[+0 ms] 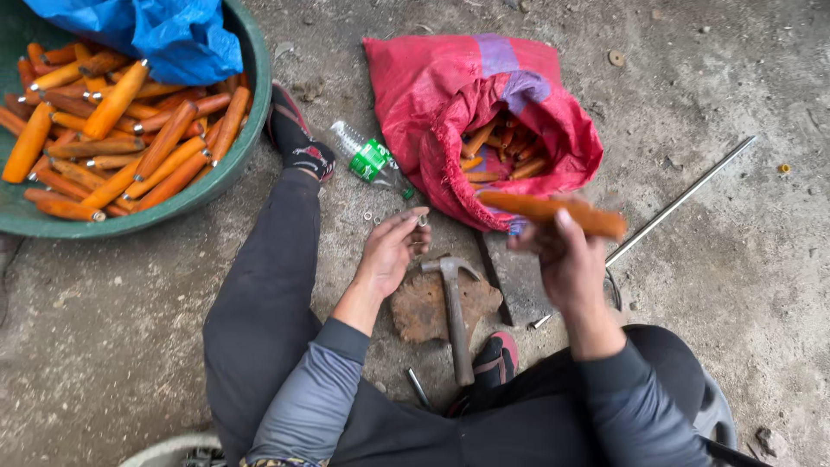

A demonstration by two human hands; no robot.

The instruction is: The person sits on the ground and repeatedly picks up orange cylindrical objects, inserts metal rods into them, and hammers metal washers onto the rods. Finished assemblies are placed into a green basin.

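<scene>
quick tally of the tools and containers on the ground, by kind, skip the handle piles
hammer: 1
metal rod: 1
plastic bottle: 1
green basin: 1
red sack: 1
blue bag: 1
total: 6

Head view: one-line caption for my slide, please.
Seated on the ground, right hand holds an orange handle, left hand pinches a small ring, above a hammer.

Soft even daylight, faint shadows, slight motion blur

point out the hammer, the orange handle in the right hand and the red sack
hammer [456,322], head view, on its shaft
orange handle [527,207], head view, on its left half
red sack [432,86], head view, on its upper cloth
</scene>
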